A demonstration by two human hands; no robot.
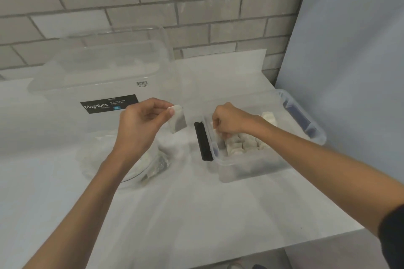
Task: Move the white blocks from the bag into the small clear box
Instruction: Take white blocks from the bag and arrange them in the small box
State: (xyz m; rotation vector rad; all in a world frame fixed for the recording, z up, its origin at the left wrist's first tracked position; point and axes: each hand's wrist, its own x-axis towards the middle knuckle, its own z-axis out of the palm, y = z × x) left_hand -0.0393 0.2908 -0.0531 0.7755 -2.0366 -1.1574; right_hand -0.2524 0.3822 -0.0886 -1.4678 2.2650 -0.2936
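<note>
Head view: left grip (142, 124) pinches white block (178, 119) by its top corner, long axis hanging down, above table (196, 203). Small clear box (251, 170) sits just right of that block. Right grip (231, 121) is inside box's left end, fingers curled on second block (218, 135). Bag (131, 166) lies under left wrist. We judge left grip nearer bag and its block needs a short rightward hop.
</note>
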